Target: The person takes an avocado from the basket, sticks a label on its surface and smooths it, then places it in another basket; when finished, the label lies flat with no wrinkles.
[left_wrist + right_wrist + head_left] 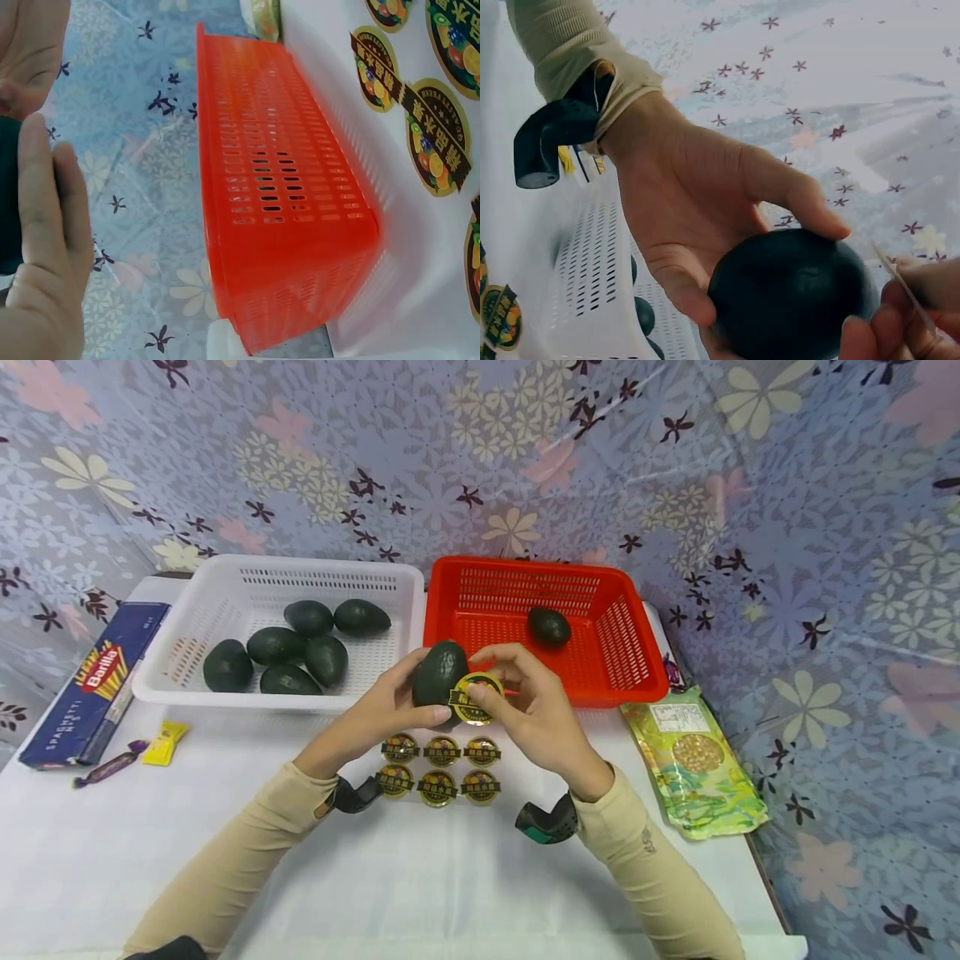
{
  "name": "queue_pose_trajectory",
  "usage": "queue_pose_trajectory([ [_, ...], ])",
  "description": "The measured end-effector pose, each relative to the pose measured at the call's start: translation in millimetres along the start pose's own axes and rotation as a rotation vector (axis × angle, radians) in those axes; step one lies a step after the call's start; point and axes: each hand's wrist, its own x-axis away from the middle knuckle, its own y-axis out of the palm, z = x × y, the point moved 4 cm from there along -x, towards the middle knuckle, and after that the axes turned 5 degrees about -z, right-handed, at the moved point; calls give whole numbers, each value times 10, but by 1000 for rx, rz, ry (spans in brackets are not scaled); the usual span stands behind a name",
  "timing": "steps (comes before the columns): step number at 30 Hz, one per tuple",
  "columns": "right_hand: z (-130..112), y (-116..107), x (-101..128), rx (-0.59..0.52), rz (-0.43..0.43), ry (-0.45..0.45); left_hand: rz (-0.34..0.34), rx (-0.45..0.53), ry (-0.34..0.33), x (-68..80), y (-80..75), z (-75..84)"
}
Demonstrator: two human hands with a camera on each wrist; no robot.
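My left hand (388, 703) grips a dark green avocado (438, 673) between thumb and fingers, above the table in front of the baskets. Between thumb and fingertips, my right hand (542, 714) pinches a round black-and-gold fruit sticker (472, 713), which overlaps the avocado's right side in the head view. In the right wrist view the sticker (901, 285) shows edge-on, a small gap away from the avocado (791, 296). Below the hands, several matching stickers (438, 787) lie in two rows on the white table.
A white basket (168, 685) with several avocados stands behind left. Next to it, a red basket (637, 647) contains one avocado (549, 627). At left lie a blue spaghetti box (93, 685), a yellow packet (165, 743) and a purple-wrapped candy (111, 766); at right, a green-yellow bag (697, 768).
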Motion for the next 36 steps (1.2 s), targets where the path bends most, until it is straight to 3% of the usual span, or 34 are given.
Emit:
queue_pose_trajectory([
  [5,-89,32,12,67,-13,-98,-60,42,57,43,53,39],
  [10,-147,42,32,104,-28,-140,-98,55,97,59,106,100],
  [17,-198,57,36,156,-23,-175,-87,57,102,78,120,133],
  [24,-206,75,47,275,5,-209,-75,42,106,93,120,142],
  [36,-271,137,81,431,50,-188,-33,-72,126,112,205,184],
])
